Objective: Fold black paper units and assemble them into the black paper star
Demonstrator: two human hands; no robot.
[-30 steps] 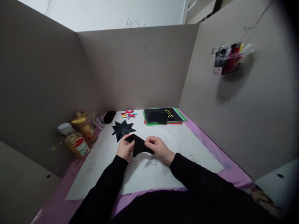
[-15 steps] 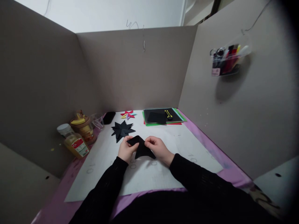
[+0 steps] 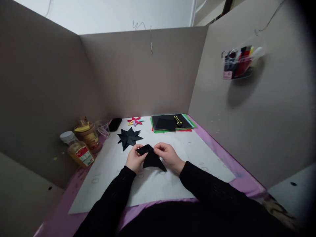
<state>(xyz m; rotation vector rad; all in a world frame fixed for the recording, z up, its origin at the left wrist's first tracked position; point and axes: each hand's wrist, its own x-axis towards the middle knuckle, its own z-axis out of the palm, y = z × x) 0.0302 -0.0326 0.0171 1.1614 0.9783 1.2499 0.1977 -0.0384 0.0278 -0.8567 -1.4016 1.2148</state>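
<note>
From my remote seat I have the left hand (image 3: pixel 134 160) pinching the left corner of the black paper piece (image 3: pixel 154 160), thumb in front and fingers tucked behind. The right hand (image 3: pixel 170 154) pinches the same piece at its upper right edge between thumb and forefinger.

Taking the black star (image 3: pixel 128 138) as my landmark, the piece lies on the near side of it and to its right, held between the two hands. I read its long axis as slanting from the left hand's grip down to a loose point below the right hand's fingertips, so that point is nearer the right hand. The left hand is the nearer one to the star. Black on black is poor viewing, and I can't fairly tell how many layers sit under each thumb.

Further out, just beyond the star and slightly right, I see a small coloured star (image 3: pixel 135 121); beyond it to the left, a dark phone (image 3: pixel 115 124). Well to the star's right is a paper stack (image 3: pixel 190 124) with a yellow-and-black cutter (image 3: pixel 178 121) on top. Left of the star and a little nearer me, a white-capped bottle (image 3: pixel 80 153) stands tilted at the bench's (image 3: pixel 59 210) edge.
</note>
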